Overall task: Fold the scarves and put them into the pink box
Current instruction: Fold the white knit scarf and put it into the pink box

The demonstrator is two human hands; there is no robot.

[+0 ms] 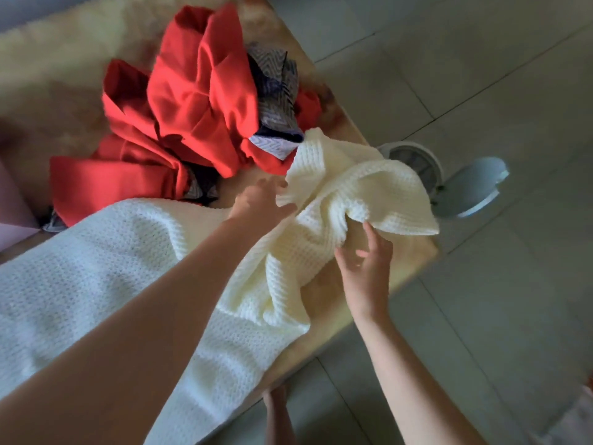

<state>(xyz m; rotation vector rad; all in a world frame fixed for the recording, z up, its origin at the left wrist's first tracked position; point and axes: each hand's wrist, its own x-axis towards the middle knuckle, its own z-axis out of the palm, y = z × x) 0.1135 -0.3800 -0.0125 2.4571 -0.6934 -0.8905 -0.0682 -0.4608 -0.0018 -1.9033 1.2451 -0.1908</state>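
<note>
A long cream waffle-knit scarf (106, 271) lies across the table, its right end bunched up near the table's right edge. My left hand (261, 200) reaches over it with fingers spread, touching the bunched end. Below that bunch, my right hand (365, 271) is open with its fingertips at the fabric. Behind lies a crumpled red scarf (192, 101) tangled with a grey-and-navy zigzag scarf (276, 91). A corner of the pink box (12, 213) shows at the left edge.
The beige table (64, 59) ends close on the right, its edge running diagonally above a tiled floor (481, 75). A white round fan or appliance (449, 184) stands on the floor beside the table's right edge.
</note>
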